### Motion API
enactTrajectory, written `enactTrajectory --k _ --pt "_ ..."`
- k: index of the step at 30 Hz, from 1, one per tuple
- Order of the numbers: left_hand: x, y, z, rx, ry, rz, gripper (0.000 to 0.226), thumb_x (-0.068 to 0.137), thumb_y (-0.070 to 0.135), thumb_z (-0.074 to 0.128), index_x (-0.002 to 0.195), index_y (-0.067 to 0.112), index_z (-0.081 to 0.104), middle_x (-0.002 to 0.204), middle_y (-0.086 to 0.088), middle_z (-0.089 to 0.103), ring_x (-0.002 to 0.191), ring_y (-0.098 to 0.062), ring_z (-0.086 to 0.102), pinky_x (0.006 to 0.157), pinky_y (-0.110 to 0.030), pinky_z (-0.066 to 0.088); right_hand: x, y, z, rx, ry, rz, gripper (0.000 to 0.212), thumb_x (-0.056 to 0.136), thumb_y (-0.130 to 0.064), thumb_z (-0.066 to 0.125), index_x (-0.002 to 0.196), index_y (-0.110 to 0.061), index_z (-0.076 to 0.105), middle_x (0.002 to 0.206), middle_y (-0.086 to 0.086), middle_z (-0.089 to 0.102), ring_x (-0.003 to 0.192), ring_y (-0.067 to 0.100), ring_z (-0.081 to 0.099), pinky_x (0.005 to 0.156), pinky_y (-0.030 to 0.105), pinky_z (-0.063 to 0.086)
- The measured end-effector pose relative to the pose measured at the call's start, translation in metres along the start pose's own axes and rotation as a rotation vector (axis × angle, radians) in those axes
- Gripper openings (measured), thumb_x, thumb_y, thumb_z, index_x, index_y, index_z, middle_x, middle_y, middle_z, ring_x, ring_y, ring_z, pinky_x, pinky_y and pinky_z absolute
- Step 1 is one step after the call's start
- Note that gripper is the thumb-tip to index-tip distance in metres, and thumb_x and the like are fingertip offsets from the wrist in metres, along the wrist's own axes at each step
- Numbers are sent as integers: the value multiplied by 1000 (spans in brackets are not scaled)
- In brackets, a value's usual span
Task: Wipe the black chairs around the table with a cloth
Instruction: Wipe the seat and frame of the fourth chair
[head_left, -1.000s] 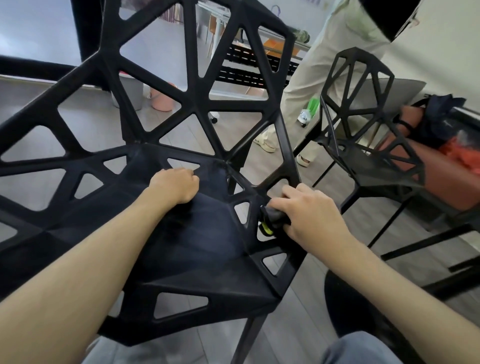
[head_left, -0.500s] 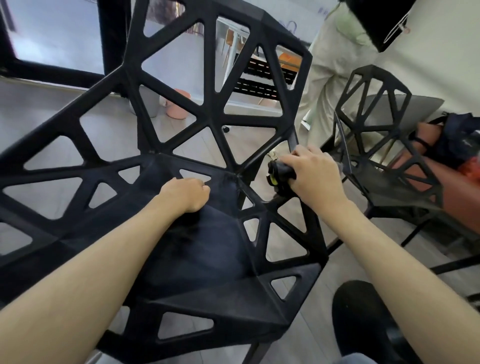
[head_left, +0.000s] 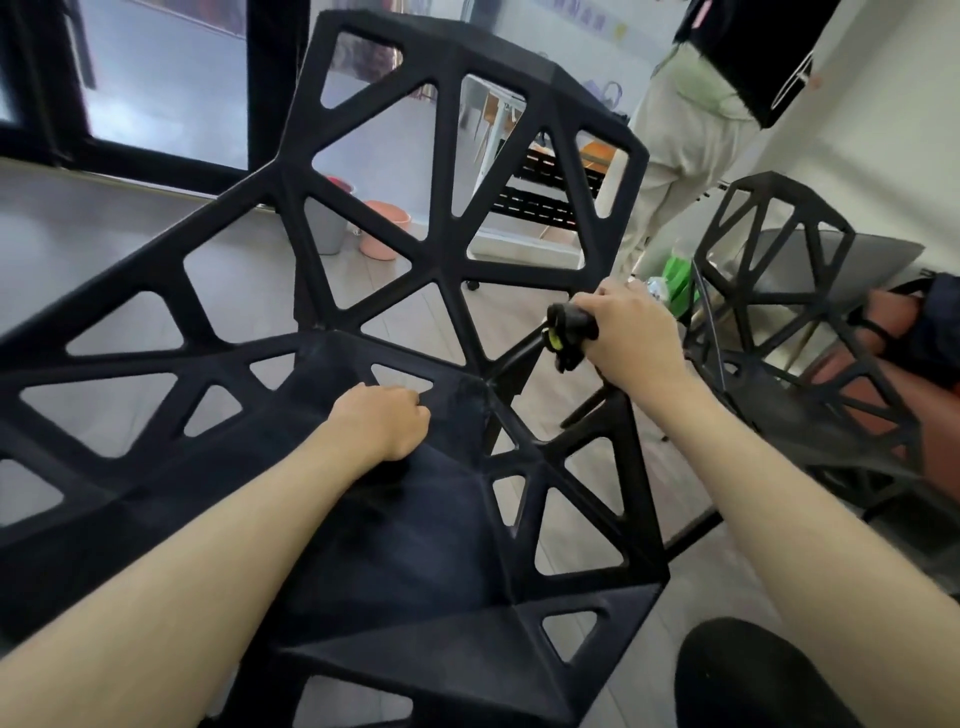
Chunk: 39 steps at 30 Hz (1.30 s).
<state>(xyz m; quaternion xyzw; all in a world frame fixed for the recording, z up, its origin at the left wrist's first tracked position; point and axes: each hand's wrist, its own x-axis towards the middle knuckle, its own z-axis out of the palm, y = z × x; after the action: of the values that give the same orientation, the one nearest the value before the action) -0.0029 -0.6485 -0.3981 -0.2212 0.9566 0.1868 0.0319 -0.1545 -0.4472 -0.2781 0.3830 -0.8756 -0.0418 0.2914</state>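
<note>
A black chair (head_left: 447, 228) with triangular cut-outs fills the head view, its seat right below me. My left hand (head_left: 382, 421) sits at the back of the seat, fingers curled into a triangular opening and gripping its edge. My right hand (head_left: 631, 332) grips a bunched black cloth (head_left: 566, 332) with a yellow-green spot. It presses the cloth against the strut where the chair's right side meets the backrest. A second black chair (head_left: 779, 306) stands to the right.
A person in light trousers (head_left: 680, 140) stands behind the right chair, beside a green bag (head_left: 675, 275). A grey bin (head_left: 324, 234) and a pink bucket (head_left: 384, 236) sit on the floor behind the backrest. A reddish bench with a dark bag (head_left: 940, 332) is far right.
My right hand has slid the cloth up the chair's right side, from the seat's edge to the strut beside the backrest. My left hand has kept its hold on the seat.
</note>
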Motion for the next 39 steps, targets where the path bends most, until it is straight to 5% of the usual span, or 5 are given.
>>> enactTrajectory --k 6,17,29,35,39 --pt "6 -2 5 9 18 6 32 106 28 27 104 17 57 138 -10 63 123 -31 57 115 -42 31 18 8 0 46 -18 15 26 90 -16 68 114 -27 71 100 4 52 98 28 52 75 38 40" --pt "8 2 1 106 -32 -1 49 107 28 24 141 14 56 151 -5 54 136 -27 52 126 -42 17 41 17 6 51 -13 2 25 86 -18 70 110 -25 71 98 3 46 102 31 50 79 45 50" --pt "9 5 6 63 -2 -27 50 104 35 27 135 11 58 143 -9 59 133 -28 54 128 -44 14 23 -99 86 -30 -162 -221 17 94 -17 58 109 -23 65 101 6 56 95 29 60 68 38 36" --pt "4 3 9 103 -2 -17 54 104 34 27 147 9 49 144 -7 58 133 -26 54 129 -43 10 45 -67 54 -167 -140 -149 24 98 -19 52 116 -27 67 120 8 59 116 33 54 90 45 44" --pt "5 1 10 77 -6 -7 57 103 35 27 151 9 44 148 -7 55 136 -25 52 129 -44 7 66 -8 14 -252 -23 13 28 92 -18 61 117 -30 69 109 9 61 104 34 58 77 42 44"
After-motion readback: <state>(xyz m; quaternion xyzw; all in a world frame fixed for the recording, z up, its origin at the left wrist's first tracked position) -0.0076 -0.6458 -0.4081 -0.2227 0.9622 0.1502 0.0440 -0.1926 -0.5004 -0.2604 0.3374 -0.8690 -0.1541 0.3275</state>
